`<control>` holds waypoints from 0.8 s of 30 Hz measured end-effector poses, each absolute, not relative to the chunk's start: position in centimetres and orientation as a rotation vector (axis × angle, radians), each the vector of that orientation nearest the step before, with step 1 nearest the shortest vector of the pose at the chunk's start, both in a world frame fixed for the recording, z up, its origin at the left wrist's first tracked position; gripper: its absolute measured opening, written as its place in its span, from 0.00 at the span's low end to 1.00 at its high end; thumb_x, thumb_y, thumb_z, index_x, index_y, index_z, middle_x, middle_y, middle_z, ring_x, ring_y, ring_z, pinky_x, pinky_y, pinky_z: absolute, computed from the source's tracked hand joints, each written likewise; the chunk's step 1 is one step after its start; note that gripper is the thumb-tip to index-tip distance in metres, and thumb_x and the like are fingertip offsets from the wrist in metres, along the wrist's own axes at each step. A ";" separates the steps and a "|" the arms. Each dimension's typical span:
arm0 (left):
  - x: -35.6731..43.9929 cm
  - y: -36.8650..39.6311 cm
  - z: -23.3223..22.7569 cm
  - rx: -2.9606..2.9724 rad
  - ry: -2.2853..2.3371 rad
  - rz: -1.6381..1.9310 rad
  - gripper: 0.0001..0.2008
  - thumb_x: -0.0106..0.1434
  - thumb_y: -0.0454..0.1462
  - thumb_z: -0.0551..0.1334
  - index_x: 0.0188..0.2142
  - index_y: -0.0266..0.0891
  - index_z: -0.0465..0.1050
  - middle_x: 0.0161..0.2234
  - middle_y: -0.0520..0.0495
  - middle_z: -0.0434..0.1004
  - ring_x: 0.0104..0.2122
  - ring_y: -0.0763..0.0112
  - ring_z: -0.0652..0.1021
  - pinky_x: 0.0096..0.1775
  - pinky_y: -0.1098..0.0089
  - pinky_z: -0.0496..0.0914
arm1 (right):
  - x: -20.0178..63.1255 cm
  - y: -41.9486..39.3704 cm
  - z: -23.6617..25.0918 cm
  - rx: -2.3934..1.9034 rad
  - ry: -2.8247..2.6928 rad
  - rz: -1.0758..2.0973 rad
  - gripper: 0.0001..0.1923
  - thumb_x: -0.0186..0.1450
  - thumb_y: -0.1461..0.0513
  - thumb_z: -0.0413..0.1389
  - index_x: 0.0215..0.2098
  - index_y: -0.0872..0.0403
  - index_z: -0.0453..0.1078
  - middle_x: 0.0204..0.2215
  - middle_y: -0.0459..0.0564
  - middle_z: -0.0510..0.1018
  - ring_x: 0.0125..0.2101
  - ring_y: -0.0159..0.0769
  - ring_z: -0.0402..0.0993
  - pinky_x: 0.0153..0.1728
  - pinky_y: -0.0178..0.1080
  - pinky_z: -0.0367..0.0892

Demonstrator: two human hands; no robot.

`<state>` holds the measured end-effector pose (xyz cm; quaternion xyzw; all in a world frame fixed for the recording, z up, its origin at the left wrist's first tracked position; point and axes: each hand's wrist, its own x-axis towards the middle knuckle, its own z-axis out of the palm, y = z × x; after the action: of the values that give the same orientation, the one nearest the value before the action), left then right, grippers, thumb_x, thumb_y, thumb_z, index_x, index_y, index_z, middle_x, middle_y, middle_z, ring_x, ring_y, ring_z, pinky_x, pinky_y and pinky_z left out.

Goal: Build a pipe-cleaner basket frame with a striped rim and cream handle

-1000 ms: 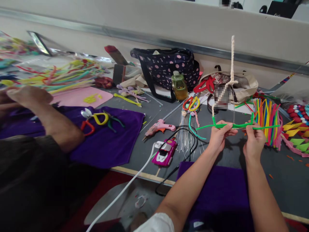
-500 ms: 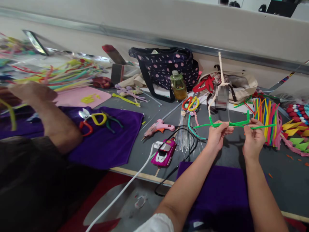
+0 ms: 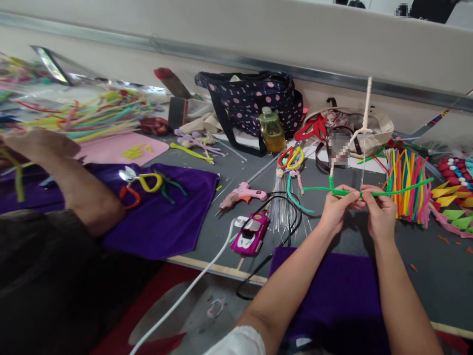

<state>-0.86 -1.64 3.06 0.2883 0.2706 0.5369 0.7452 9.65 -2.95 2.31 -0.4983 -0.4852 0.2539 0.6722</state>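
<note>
Both of my hands pinch green pipe cleaners (image 3: 410, 188) over the table. My left hand (image 3: 339, 209) is closed on them, thumb against forefinger. Right beside it, almost touching, my right hand (image 3: 380, 213) is closed on the same green pieces. Loose green ends stick out left and right of my fingers. A cream twisted pipe-cleaner stem (image 3: 367, 106) rises above my hands, with a side branch slanting down left to a green-wrapped tip. Thin clear wire runs from the stem down to my fingertips, where the exact join is hidden.
Left of my arms lie a pink glue gun (image 3: 242, 195), a magenta car-shaped device (image 3: 251, 234) with cables, and red-yellow scissors (image 3: 291, 159). Colourful pipe cleaners (image 3: 406, 187) are bundled at right. A co-worker's arm (image 3: 79, 172) is at left, near other scissors (image 3: 138, 182) on purple cloth.
My hands have come together, the right one moving left. The cream stem has shifted right and now stands over my fingertips. The right green end now slants upward.
</note>
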 end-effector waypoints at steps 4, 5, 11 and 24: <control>-0.9 -1.6 3.0 0.635 0.575 1.196 0.14 0.47 0.41 0.70 0.27 0.34 0.71 0.22 0.49 0.75 0.21 0.73 0.77 0.28 0.74 0.72 | 9.4 -3.1 2.2 -1.142 -1.012 0.613 0.10 0.58 0.56 0.60 0.31 0.54 0.71 0.31 0.48 0.76 0.31 0.34 0.74 0.32 0.38 0.70; -1.0 -1.6 3.1 0.639 0.575 1.197 0.14 0.47 0.41 0.71 0.27 0.34 0.71 0.22 0.49 0.75 0.21 0.73 0.77 0.28 0.73 0.72 | 9.4 -3.2 2.2 -1.146 -1.004 0.615 0.10 0.58 0.56 0.60 0.32 0.54 0.70 0.31 0.48 0.76 0.30 0.34 0.74 0.31 0.37 0.70; -0.8 -1.8 3.0 0.634 0.577 1.209 0.15 0.46 0.42 0.71 0.26 0.34 0.71 0.23 0.49 0.75 0.21 0.73 0.77 0.28 0.73 0.72 | 9.5 -3.1 2.1 -1.132 -0.951 0.674 0.11 0.55 0.56 0.61 0.32 0.54 0.68 0.28 0.44 0.72 0.26 0.30 0.72 0.26 0.33 0.68; -0.4 -1.2 2.2 0.571 0.578 1.208 0.15 0.43 0.40 0.72 0.26 0.34 0.71 0.23 0.51 0.74 0.21 0.77 0.74 0.28 0.74 0.70 | 8.8 -3.6 2.4 -1.226 -0.988 0.536 0.14 0.56 0.56 0.60 0.38 0.53 0.68 0.29 0.45 0.73 0.25 0.29 0.71 0.25 0.33 0.68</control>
<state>-0.43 -1.25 2.21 0.2609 0.2643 0.5522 0.7464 8.80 -3.64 2.39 -0.5449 -0.4388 0.2381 0.6737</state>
